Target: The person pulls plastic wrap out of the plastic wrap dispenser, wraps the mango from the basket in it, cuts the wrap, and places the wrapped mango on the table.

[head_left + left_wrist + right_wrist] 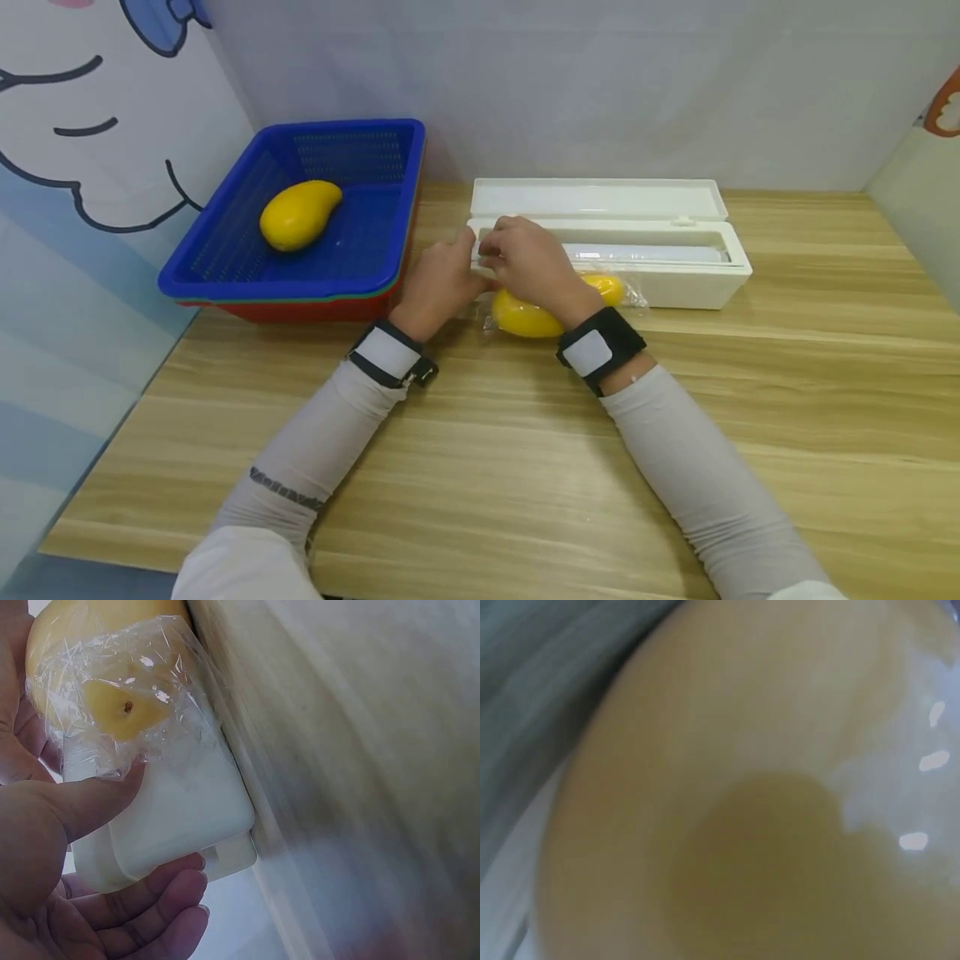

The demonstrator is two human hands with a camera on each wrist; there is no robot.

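Note:
A white cling film box (686, 287) lies with its lid raised and a film roll (645, 253) inside. My left hand (442, 283) grips the box's left end, its thumb on the front wall and its fingers round the end in the left wrist view. Bent over that same end, my right hand (532, 262) has its fingers at the front rim; what lies between them is hidden. Beneath my right wrist, a yellow mango (521, 318) covered in clear film rests against the box's front. That mango fills the right wrist view.
To the left stands a blue basket (300, 291) stacked on a red one (300, 312), with another yellow mango (298, 218) inside. A pale wall (600, 100) rises behind the wooden table (510, 467).

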